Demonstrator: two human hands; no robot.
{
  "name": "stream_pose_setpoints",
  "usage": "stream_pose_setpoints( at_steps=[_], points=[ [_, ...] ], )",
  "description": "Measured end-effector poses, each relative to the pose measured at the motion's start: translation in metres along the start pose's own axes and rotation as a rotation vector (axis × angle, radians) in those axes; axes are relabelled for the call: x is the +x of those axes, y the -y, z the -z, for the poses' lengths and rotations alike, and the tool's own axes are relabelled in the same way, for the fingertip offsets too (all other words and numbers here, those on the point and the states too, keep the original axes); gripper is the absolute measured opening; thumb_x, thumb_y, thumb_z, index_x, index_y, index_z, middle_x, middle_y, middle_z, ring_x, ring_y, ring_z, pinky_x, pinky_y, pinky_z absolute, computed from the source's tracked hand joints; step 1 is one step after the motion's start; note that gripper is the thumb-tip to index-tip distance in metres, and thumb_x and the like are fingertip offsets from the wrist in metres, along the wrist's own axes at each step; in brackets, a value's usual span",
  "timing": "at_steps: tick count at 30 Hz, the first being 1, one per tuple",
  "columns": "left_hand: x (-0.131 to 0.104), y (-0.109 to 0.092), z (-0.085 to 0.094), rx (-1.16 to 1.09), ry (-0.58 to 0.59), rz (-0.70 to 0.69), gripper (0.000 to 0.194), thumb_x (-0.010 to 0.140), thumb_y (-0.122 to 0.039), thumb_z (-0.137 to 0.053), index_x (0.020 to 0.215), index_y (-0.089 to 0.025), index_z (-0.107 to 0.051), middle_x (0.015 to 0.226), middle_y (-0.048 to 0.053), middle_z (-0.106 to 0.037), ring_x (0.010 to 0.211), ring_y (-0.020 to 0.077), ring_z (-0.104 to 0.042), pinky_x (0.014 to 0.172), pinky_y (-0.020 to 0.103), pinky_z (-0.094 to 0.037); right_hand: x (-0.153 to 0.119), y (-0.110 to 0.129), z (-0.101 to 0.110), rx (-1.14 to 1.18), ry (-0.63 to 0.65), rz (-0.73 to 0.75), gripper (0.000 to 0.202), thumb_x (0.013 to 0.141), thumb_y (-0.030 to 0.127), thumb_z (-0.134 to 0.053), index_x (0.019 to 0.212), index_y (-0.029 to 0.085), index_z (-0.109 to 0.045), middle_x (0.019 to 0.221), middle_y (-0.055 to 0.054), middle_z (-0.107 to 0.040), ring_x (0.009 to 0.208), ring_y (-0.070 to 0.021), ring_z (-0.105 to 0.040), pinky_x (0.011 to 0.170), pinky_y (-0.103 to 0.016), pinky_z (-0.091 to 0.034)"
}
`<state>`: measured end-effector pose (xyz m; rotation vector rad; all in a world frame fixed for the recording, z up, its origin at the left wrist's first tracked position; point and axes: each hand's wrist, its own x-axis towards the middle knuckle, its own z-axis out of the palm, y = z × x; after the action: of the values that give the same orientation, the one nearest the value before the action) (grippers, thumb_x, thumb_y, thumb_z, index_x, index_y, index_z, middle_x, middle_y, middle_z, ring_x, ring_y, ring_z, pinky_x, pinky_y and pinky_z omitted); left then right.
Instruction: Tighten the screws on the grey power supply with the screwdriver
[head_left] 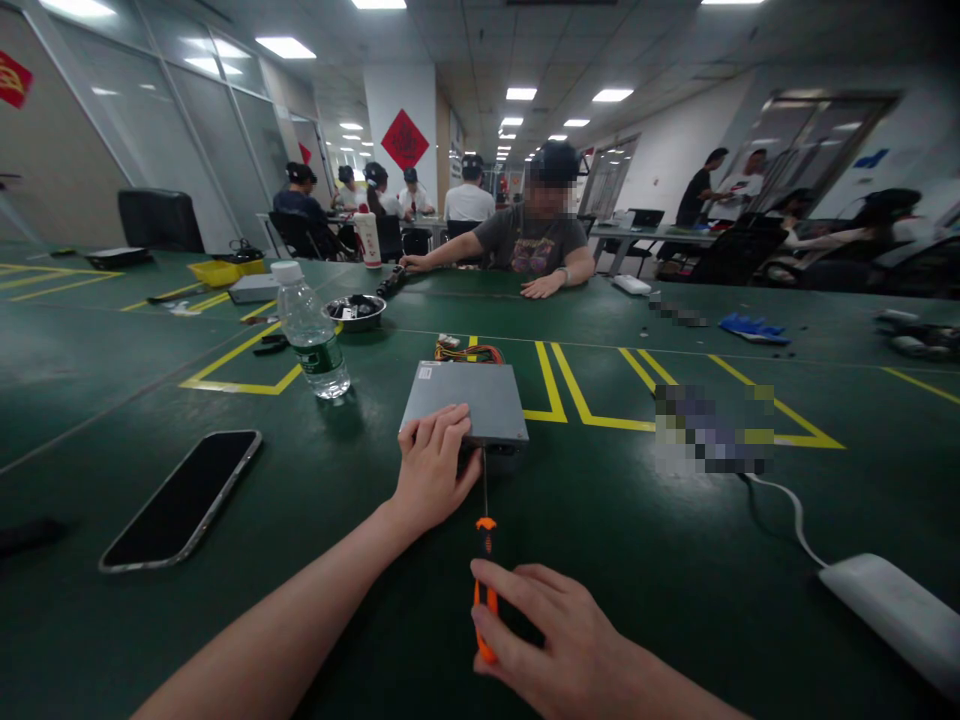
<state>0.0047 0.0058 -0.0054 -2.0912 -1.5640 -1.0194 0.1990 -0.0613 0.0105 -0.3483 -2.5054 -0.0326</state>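
A grey metal computer power supply (469,390) lies on the green table in front of me, its coloured cables (480,352) bunched behind it. My left hand (436,465) grips its near left corner, fingers curled over the top and thumb at the front face. In my right hand (544,620) is a screwdriver (486,590) with an orange and black handle, pinched between thumb and fingers. Its thin shaft points away from me, and the tip meets the near face of the power supply. Whether the tip sits in a screw cannot be made out.
Left of the power supply stand a water bottle (319,345) and a metal bowl (360,326); a phone (184,500) lies nearer. A white device (892,610) with a cable is at right. Across the table, a person (525,235) sits near a blue glove (754,328).
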Motion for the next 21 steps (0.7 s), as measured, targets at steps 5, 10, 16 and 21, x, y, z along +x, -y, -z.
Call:
stream_pose_setpoints(
  at_steps=[5,10,16,21],
  points=[
    [0.0005,0.0,-0.0006,0.004,-0.011,-0.005,0.025,0.083,-0.028,-0.051,0.106,-0.021,-0.046,0.122,0.008,-0.057,0.113,0.0237,-0.049,0.089,0.042,-0.028,-0.0025,-0.0015,-0.0007,0.03,0.036,-0.04,0.018,0.093,0.029,-0.048,0.097,0.013,-0.056,0.112,-0.015,-0.061,0.087,-0.0158,-0.064,0.079,-0.027,-0.051],
    [0.0006,0.0001,-0.0007,0.012,-0.009,-0.007,0.025,0.082,-0.027,-0.051,0.106,-0.021,-0.046,0.121,0.008,-0.058,0.113,0.0242,-0.049,0.088,0.042,-0.028,-0.0011,-0.0008,0.0009,-0.004,0.108,-0.023,0.022,0.093,0.027,-0.046,0.111,0.016,-0.054,0.112,-0.016,-0.06,0.09,-0.0183,-0.064,0.077,-0.03,-0.052],
    [0.0002,0.0006,-0.0015,0.007,-0.015,-0.005,0.025,0.082,-0.027,-0.051,0.106,-0.021,-0.046,0.121,0.008,-0.058,0.112,0.0243,-0.049,0.088,0.043,-0.028,-0.0032,-0.0008,-0.0018,0.026,0.025,-0.053,0.017,0.094,0.027,-0.046,0.096,0.014,-0.056,0.11,-0.015,-0.062,0.089,-0.0154,-0.064,0.079,-0.025,-0.051],
    [0.0001,0.0005,-0.001,0.011,-0.02,-0.006,0.024,0.082,-0.027,-0.051,0.105,-0.021,-0.047,0.121,0.008,-0.058,0.112,0.0247,-0.05,0.088,0.043,-0.028,0.0017,-0.0001,0.0015,-0.012,0.185,-0.033,0.027,0.089,0.029,-0.054,0.113,0.017,-0.052,0.116,-0.016,-0.058,0.095,-0.0192,-0.063,0.079,-0.029,-0.052]
  ],
)
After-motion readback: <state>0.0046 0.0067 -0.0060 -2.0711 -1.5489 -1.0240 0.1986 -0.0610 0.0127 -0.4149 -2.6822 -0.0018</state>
